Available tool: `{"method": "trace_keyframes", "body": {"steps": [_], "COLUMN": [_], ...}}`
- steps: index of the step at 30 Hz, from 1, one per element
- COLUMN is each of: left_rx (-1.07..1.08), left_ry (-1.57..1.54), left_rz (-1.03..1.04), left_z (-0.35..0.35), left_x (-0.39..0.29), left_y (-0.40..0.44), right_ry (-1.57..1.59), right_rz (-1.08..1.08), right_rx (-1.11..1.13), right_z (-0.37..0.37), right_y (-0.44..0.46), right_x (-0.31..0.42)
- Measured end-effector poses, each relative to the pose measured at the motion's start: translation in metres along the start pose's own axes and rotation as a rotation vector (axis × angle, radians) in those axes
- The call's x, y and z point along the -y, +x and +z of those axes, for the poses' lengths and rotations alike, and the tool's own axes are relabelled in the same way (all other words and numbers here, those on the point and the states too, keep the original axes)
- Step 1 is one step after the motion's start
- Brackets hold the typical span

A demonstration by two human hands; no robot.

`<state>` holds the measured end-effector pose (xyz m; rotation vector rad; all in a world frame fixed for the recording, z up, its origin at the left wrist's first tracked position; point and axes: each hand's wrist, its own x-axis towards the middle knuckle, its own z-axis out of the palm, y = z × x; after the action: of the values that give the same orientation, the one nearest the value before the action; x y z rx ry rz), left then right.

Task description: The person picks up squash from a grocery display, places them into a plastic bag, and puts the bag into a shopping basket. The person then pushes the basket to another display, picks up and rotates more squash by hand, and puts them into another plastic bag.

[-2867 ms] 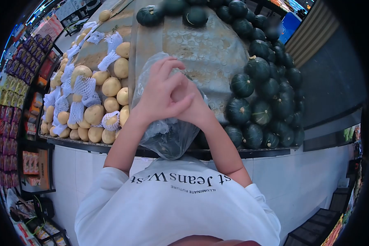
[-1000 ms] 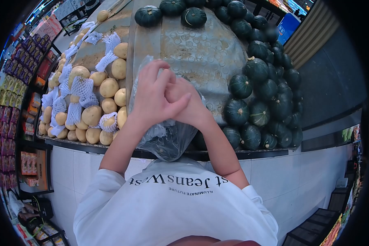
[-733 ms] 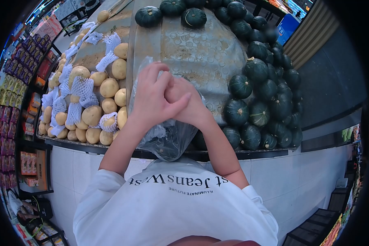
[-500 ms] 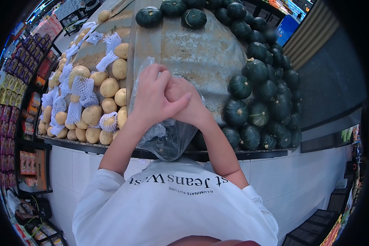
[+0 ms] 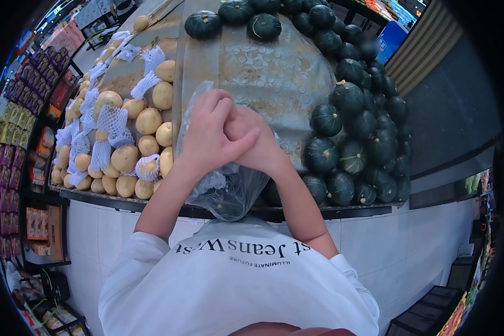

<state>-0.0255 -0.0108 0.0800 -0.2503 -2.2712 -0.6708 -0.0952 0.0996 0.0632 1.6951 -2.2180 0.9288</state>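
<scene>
A clear plastic bag [image 5: 229,193] with dark green contents rests at the front edge of the produce stand, close to my shirt. Over it, my left hand [image 5: 213,131] has its fingers curled, and it overlaps my right hand [image 5: 252,137]. The two hands touch each other above the bag. Whatever the fingers pinch is hidden between them. Part of the bag shows beyond my left hand. Right of the hands lies a pile of dark green pumpkins [image 5: 353,157]; to the left are pale yellow melons [image 5: 126,158], some in white foam nets [image 5: 113,126].
The stand's grey textured mat [image 5: 274,73] stretches behind the hands. More pumpkins [image 5: 203,24] line its back. Packaged goods hang on a shelf rack [image 5: 36,84] at the far left. Black crates [image 5: 425,311] stand at the lower right, and a blue sign [image 5: 392,40] at the upper right.
Since the earliest frame both hands and the bag have shifted slightly left in view. The fingers of my left hand have curled further inward over my right hand.
</scene>
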Motion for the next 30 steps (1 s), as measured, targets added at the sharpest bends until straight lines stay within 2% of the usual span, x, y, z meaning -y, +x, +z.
{"method": "trace_keyframes", "body": {"steps": [5, 11, 20, 26, 30], "left_rx": [0.012, 0.046, 0.068, 0.015, 0.027], "left_ry": [-0.053, 0.040, -0.078, -0.012, -0.032], "left_rz": [-0.018, -0.039, -0.117, -0.028, -0.040], "left_z": [0.0005, 0.0011, -0.0003, 0.0021, 0.0029], "left_x": [0.0013, 0.0033, -0.0004, 0.0014, 0.0020], "left_y": [-0.0011, -0.0010, -0.0008, 0.0009, 0.0011], "right_ry": [0.000, 0.040, 0.006, 0.006, 0.036], "right_rz": [-0.024, -0.049, 0.001, -0.039, -0.042], "right_rx": [-0.029, -0.037, -0.019, -0.068, -0.058], "right_z": [0.0014, 0.0031, -0.0002, 0.0053, 0.0044], "right_y": [-0.0007, -0.0006, -0.0016, -0.0016, -0.0020], "right_x": [-0.0008, -0.0026, 0.0005, -0.0035, -0.0033]}}
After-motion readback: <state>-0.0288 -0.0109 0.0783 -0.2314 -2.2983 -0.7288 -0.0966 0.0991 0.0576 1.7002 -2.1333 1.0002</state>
